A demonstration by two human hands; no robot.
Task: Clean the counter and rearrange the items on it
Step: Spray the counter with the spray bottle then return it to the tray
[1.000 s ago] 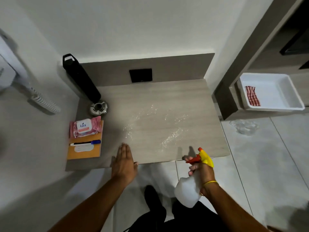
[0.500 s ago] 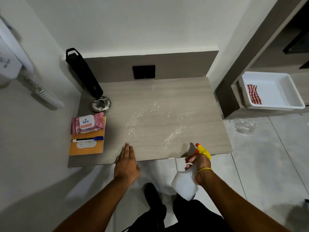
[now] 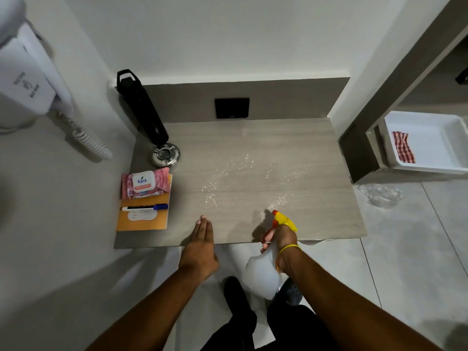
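Right hand (image 3: 281, 235) around spray bottle (image 3: 263, 272), left hand (image 3: 200, 245) flat on wet counter (image 3: 253, 173)

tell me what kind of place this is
Probably a hotel room's vanity nook: a wall-mounted hair dryer with a coiled cord, a small built-in counter holding an ashtray, and tiled floor.

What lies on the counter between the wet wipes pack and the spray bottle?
In the head view, only bare counter with spray droplets lies between the wipes pack and the spray bottle.
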